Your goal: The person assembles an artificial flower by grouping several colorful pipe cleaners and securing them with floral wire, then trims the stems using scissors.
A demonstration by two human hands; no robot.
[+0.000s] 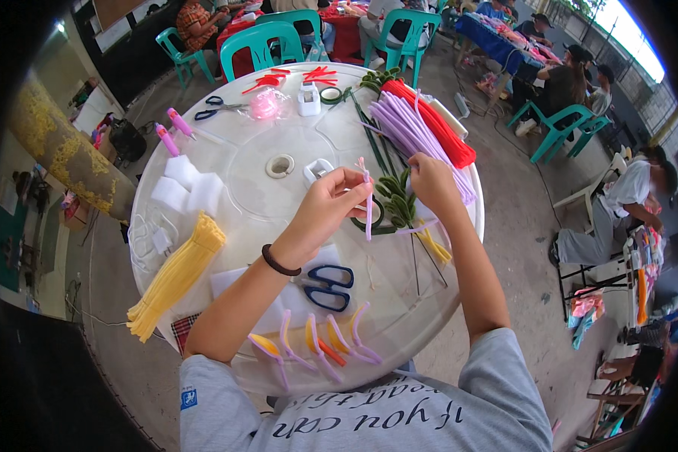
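My left hand (336,198) pinches a short lilac pipe cleaner (369,214) upright, with pale pink strands (363,164) at its top. To its right, my right hand (434,181) has its fingers curled beside a bundle of lilac pipe cleaners (421,130); whether something is between the fingertips is hidden. Dark green pipe-cleaner leaves (395,199) lie between the hands. A roll of green tape (377,217) sits partly behind the left fingers. Nearer my body are several lilac-and-yellow pipe-cleaner petals (316,342), an orange piece (331,353) and blue-handled scissors (329,288).
The round white table (243,186) also bears yellow pipe cleaners (178,274), white foam blocks (186,183), pink glue guns (172,133), red pipe cleaners (440,133), a tape dispenser (309,100) and more scissors (217,107). Green chairs (260,45) and seated people surround other tables.
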